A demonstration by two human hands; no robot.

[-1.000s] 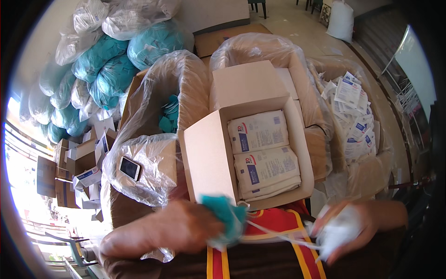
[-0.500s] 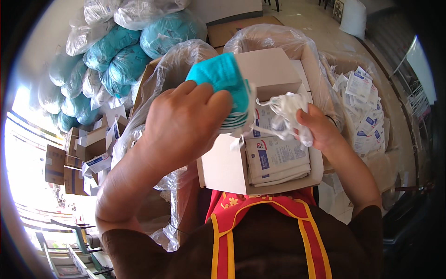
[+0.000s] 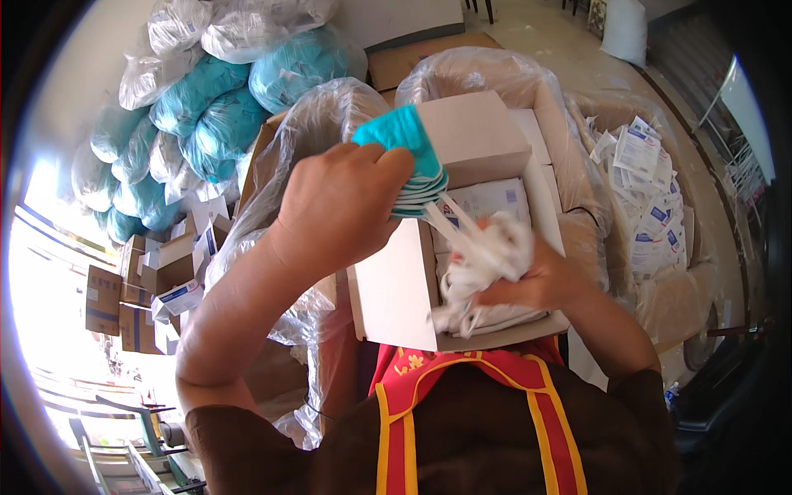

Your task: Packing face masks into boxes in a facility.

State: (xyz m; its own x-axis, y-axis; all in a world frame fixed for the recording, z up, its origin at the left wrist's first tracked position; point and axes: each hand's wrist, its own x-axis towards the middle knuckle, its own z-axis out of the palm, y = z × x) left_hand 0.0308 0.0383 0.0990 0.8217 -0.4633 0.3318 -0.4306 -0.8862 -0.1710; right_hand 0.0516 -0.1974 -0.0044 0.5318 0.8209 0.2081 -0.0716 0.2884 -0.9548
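Observation:
My left hand (image 3: 342, 202) is closed around a stack of teal face masks (image 3: 404, 140), whose layered edges fan out on the right. White ear loops (image 3: 487, 260) run from the stack into a loose bunch, and my right hand (image 3: 544, 285) is closed on that bunch, slightly blurred. Both hands are above an open white cardboard box (image 3: 394, 289) at my lap. Flat white packets with blue print (image 3: 499, 202) lie inside it, partly hidden by the loops and my right hand.
Plastic-lined cartons (image 3: 466, 62) stand behind the box. At right, another lined carton (image 3: 697, 256) holds many white packets (image 3: 652, 198). Bags of teal and white goods (image 3: 219, 99) are piled at far left, above small open boxes (image 3: 177, 272).
My right hand has shifted left and down with the ear loops, which now stretch from the stack. My left hand and the masks have moved slightly right and down.

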